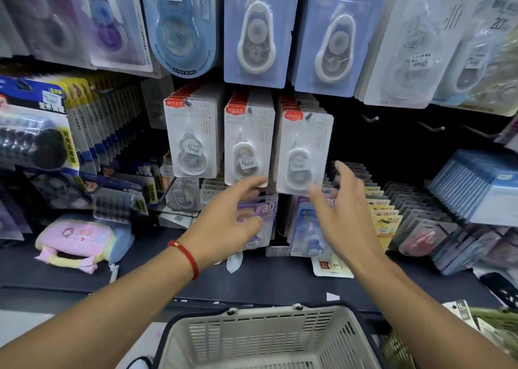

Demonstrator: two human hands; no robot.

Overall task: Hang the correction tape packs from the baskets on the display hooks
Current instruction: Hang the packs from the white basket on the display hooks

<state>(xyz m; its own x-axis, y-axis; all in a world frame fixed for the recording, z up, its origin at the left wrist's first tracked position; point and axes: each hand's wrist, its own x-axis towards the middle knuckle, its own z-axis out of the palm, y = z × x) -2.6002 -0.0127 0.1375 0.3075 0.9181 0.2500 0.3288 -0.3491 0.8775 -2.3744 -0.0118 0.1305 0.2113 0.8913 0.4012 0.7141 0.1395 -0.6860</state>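
Three stacks of white correction tape packs with red labels hang side by side on display hooks: a left stack [192,139], a middle stack [248,144] and a right stack [304,150]. My left hand [227,223], fingers spread and relaxed, reaches just below the middle stack and holds nothing. My right hand [344,214] is also empty, its fingers straight, beside the lower right corner of the right stack. Its thumb is near that pack's bottom edge. A beige plastic basket [356,338] sits below, its visible part showing no packs.
Bare hooks [371,118] stick out of the dark panel to the right of the stacks. Larger blue tape packs [256,29] hang above. More packs fill lower rows. A pink pouch [77,240] lies on the dark shelf at left. A second basket [398,352] is at bottom right.
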